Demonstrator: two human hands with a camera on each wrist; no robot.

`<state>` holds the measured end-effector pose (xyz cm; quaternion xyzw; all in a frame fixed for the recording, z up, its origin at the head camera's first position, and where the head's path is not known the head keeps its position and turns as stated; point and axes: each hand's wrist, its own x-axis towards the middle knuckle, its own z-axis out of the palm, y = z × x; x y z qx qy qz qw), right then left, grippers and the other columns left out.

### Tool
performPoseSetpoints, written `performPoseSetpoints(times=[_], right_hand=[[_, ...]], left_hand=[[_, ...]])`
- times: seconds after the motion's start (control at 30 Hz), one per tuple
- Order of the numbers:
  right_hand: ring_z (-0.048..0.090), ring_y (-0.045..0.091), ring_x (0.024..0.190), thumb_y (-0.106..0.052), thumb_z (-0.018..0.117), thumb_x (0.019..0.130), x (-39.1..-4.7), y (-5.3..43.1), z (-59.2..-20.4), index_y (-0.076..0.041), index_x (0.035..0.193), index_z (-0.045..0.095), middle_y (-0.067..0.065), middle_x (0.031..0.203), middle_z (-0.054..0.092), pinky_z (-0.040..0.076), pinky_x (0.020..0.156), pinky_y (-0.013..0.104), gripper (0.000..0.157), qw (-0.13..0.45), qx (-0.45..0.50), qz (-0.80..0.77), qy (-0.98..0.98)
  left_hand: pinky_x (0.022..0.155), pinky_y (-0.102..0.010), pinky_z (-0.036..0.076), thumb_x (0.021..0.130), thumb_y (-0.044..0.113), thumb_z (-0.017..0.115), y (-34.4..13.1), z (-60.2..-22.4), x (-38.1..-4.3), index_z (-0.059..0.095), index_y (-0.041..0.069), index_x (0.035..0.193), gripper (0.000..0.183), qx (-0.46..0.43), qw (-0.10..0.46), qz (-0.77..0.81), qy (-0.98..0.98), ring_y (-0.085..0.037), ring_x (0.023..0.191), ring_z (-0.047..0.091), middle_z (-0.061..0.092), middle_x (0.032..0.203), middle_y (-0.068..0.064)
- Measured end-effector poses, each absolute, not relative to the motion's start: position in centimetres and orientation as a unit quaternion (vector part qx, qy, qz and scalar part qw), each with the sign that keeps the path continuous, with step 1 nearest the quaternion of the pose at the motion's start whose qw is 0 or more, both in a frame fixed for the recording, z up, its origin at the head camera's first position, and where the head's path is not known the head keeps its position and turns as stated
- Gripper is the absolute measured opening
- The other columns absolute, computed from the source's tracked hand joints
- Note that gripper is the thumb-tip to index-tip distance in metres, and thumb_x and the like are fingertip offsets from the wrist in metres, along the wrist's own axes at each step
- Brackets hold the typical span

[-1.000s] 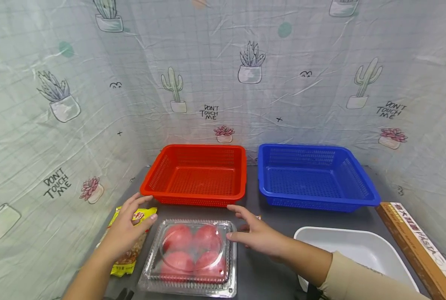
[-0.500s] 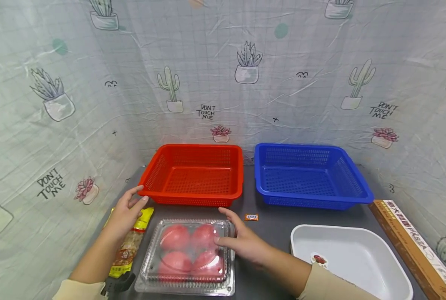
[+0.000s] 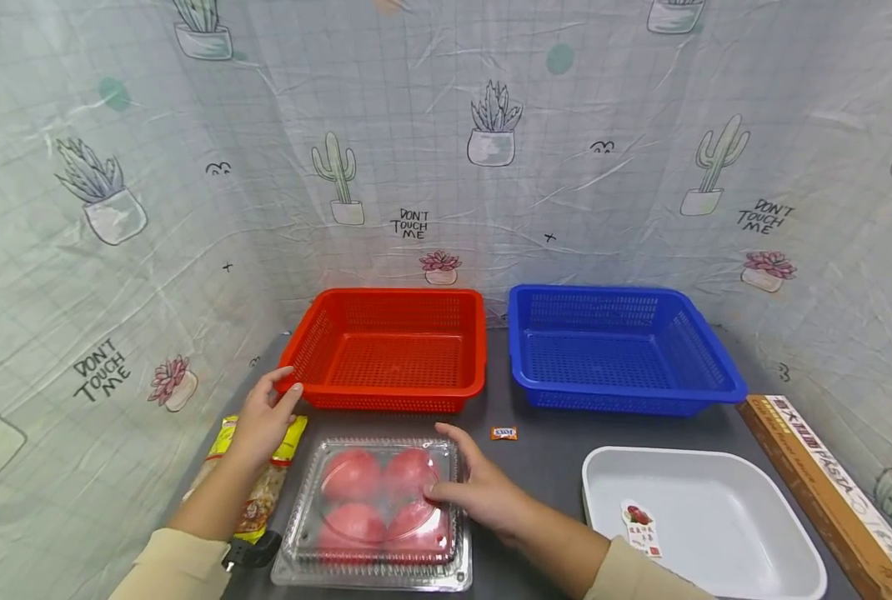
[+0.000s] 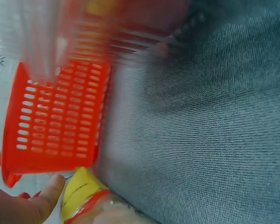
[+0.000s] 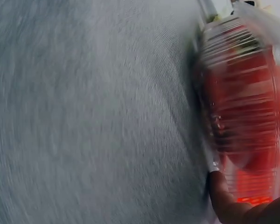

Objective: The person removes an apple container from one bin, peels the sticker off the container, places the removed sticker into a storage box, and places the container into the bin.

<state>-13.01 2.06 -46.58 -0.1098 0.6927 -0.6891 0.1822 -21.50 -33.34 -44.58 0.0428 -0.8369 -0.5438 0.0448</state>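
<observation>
A clear plastic clamshell box [image 3: 371, 575] with several red round fruits [image 3: 352, 475] inside stands at the front of the table. At its right side is my right hand [image 3: 483, 492], thumb over the lid and index finger by the far right corner. In the right wrist view that finger [image 5: 219, 189] reaches the box's rim. My left hand [image 3: 262, 421] is at the front left corner of the red basket [image 3: 393, 398], above a yellow food packet [image 3: 290, 440]. The left wrist view has the thumb [image 4: 51, 191] apart from the basket wall.
Right of the red basket stands a blue basket [image 3: 618, 400]. In front of it are a small orange wrapped candy [image 3: 503, 433] and a white tray [image 3: 746, 533] with a paper label [image 3: 641, 527]. A long pasta box [image 3: 829, 492] lies at the right edge. Curtains hang behind.
My right hand has moved left onto the clamshell box's right side, uncovering the candy. The left hand has shifted slightly toward the red basket's corner. The view has turned a little right.
</observation>
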Motion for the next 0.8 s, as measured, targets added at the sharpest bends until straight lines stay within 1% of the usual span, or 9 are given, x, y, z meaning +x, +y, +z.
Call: performPoseSetpoints(times=[0.07, 0.13, 0.2, 0.3, 0.47, 0.63, 0.8], right_hand=[[0.063, 0.030, 0.115, -0.011, 0.081, 0.089, -13.0, 2.0, -46.9, -0.024, 0.164, 0.036, 0.020, 0.147, 0.051, 0.055, 0.092, 0.040, 0.088, 0.186, -0.100, -0.704, 0.678], [0.067, 0.027, 0.106, -0.009, 0.080, 0.090, -12.9, 1.9, -47.3, -0.021, 0.164, 0.035, 0.018, 0.142, 0.054, 0.059, 0.083, 0.037, 0.088, 0.194, -0.090, -0.723, 0.657], [0.068, 0.026, 0.101, -0.009, 0.080, 0.091, -12.9, 1.8, -47.7, -0.019, 0.164, 0.033, 0.018, 0.141, 0.054, 0.061, 0.079, 0.037, 0.087, 0.202, -0.085, -0.738, 0.639], [0.069, 0.025, 0.101, -0.010, 0.078, 0.093, -12.8, 1.9, -47.8, -0.019, 0.163, 0.032, 0.017, 0.140, 0.054, 0.061, 0.080, 0.038, 0.085, 0.208, -0.086, -0.748, 0.625], [0.065, 0.022, 0.104, -0.012, 0.074, 0.099, -12.5, 1.9, -47.7, -0.016, 0.161, 0.034, 0.016, 0.138, 0.055, 0.058, 0.084, 0.034, 0.074, 0.192, -0.102, -0.748, 0.627], [0.066, 0.019, 0.100, -0.010, 0.067, 0.103, -12.2, 2.0, -47.4, -0.013, 0.158, 0.034, 0.015, 0.136, 0.055, 0.058, 0.082, 0.032, 0.065, 0.187, -0.113, -0.759, 0.613], [0.068, 0.019, 0.095, -0.007, 0.065, 0.103, -12.1, 2.0, -47.1, -0.013, 0.155, 0.038, 0.013, 0.132, 0.058, 0.059, 0.077, 0.032, 0.059, 0.193, -0.109, -0.770, 0.598]], left_hand=[[0.087, -0.023, 0.057, 0.112, 0.035, 0.055, -33.1, -44.9, -22.0, 0.037, 0.008, 0.164, 0.061, 0.050, 0.048, -0.542, -0.837, -0.039, 0.134, 0.051, 0.030, 0.164, -0.024], [0.089, -0.025, 0.058, 0.113, 0.034, 0.054, -33.0, -45.3, -22.5, 0.038, 0.009, 0.164, 0.059, 0.060, 0.047, -0.544, -0.836, -0.036, 0.129, 0.051, 0.033, 0.160, -0.024], [0.088, -0.024, 0.058, 0.113, 0.032, 0.054, -32.9, -45.5, -22.8, 0.039, 0.008, 0.163, 0.058, 0.069, 0.050, -0.543, -0.835, -0.036, 0.125, 0.053, 0.037, 0.156, -0.024], [0.086, -0.022, 0.058, 0.113, 0.032, 0.053, -32.8, -45.6, -23.0, 0.039, 0.008, 0.163, 0.057, 0.079, 0.052, -0.543, -0.834, -0.035, 0.120, 0.054, 0.042, 0.148, -0.023], [0.084, -0.021, 0.057, 0.113, 0.032, 0.053, -32.5, -45.8, -23.2, 0.038, 0.006, 0.162, 0.057, 0.083, 0.054, -0.551, -0.828, -0.034, 0.115, 0.056, 0.047, 0.138, -0.021], [0.085, -0.024, 0.058, 0.113, 0.030, 0.053, -32.4, -45.9, -23.4, 0.037, 0.006, 0.162, 0.056, 0.079, 0.049, -0.559, -0.824, -0.035, 0.117, 0.055, 0.046, 0.140, -0.022], [0.087, -0.026, 0.059, 0.114, 0.028, 0.052, -32.3, -45.9, -23.6, 0.037, 0.005, 0.161, 0.055, 0.074, 0.041, -0.570, -0.818, -0.037, 0.118, 0.056, 0.045, 0.141, -0.023]])
